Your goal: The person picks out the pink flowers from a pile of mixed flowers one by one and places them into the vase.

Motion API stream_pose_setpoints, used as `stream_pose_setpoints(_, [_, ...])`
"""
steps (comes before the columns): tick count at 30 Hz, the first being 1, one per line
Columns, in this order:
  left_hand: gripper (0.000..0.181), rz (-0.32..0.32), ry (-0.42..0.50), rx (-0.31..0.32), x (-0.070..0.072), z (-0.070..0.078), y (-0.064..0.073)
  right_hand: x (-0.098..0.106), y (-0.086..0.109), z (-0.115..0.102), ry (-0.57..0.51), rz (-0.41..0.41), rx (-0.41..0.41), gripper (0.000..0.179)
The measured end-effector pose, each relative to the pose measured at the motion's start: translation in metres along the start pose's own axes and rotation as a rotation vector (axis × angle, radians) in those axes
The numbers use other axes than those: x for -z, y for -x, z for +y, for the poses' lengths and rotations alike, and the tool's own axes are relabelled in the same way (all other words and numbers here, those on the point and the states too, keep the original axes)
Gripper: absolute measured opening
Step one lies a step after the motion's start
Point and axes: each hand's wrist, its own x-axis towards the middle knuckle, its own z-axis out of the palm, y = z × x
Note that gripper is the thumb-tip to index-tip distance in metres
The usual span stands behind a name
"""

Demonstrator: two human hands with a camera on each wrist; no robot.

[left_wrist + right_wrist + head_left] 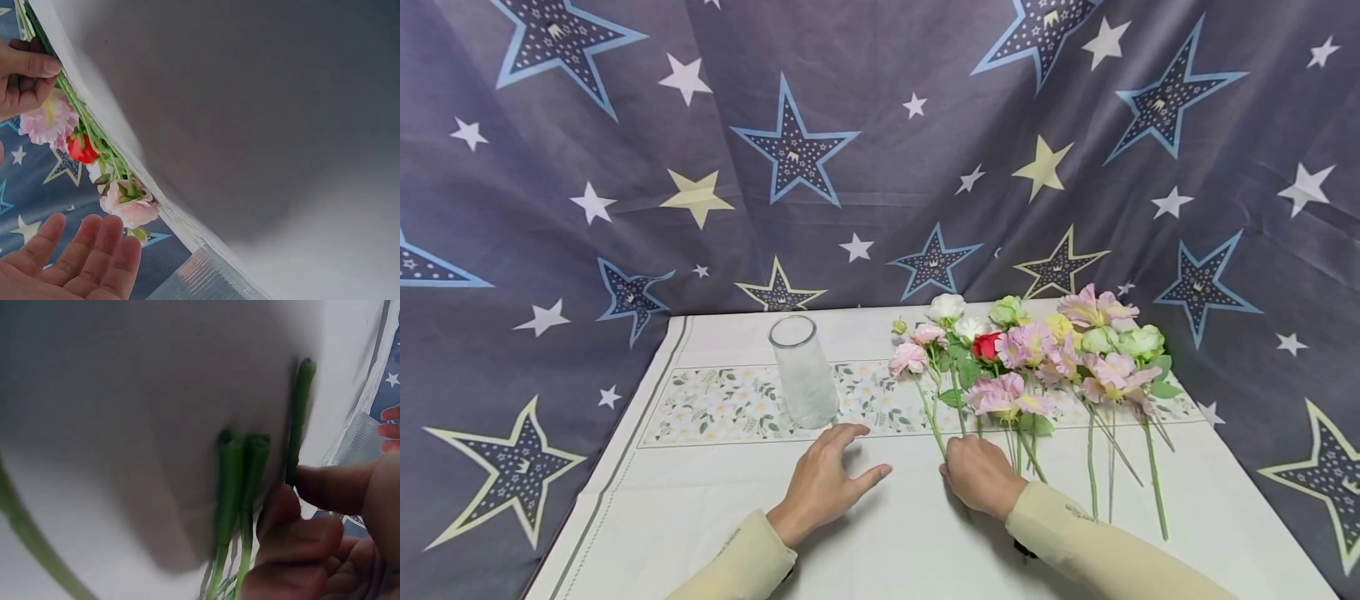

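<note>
My right hand point(983, 477) pinches the green stem of a pink artificial flower point(908, 358) between thumb and forefinger. In the right wrist view the cut end of that stem point(301, 412) sticks out past the fingertips. Two thicker stem ends point(231, 487) lie beside these fingers. My left hand point(829, 477) is held over the white cloth with fingers spread and nothing in it. Just beyond it stands a ribbed clear glass vase point(807, 379), upright. In the left wrist view the left palm and fingers point(81, 262) appear below the pink flower heads.
Several more artificial flowers lie on the right: a red rose point(987, 346), white blooms point(946, 307), large pink-purple blooms point(1003, 393) and green ones point(1142, 342). Their stems point(1156, 483) point toward me. A floral-banded white cloth point(715, 517) covers the table. A star-patterned curtain point(865, 192) hangs behind.
</note>
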Motion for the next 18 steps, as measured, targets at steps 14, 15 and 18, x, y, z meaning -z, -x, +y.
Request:
stream_pose_setpoints(14, [0.055,-0.015,-0.006,-0.001,0.003,0.002,-0.001,0.009,-0.005,0.008,-0.289,0.081,-0.121,0.029])
stream_pose_setpoints(15, [0.055,-0.016,-0.007,0.0,0.003,0.003,-0.001,0.009,-0.004,0.008,-0.304,0.085,-0.12,0.031])
stream_pose_setpoints(18, [0.053,-0.016,0.0,-0.001,0.003,0.004,-0.001,0.011,-0.002,0.01,-0.348,0.093,-0.123,0.037])
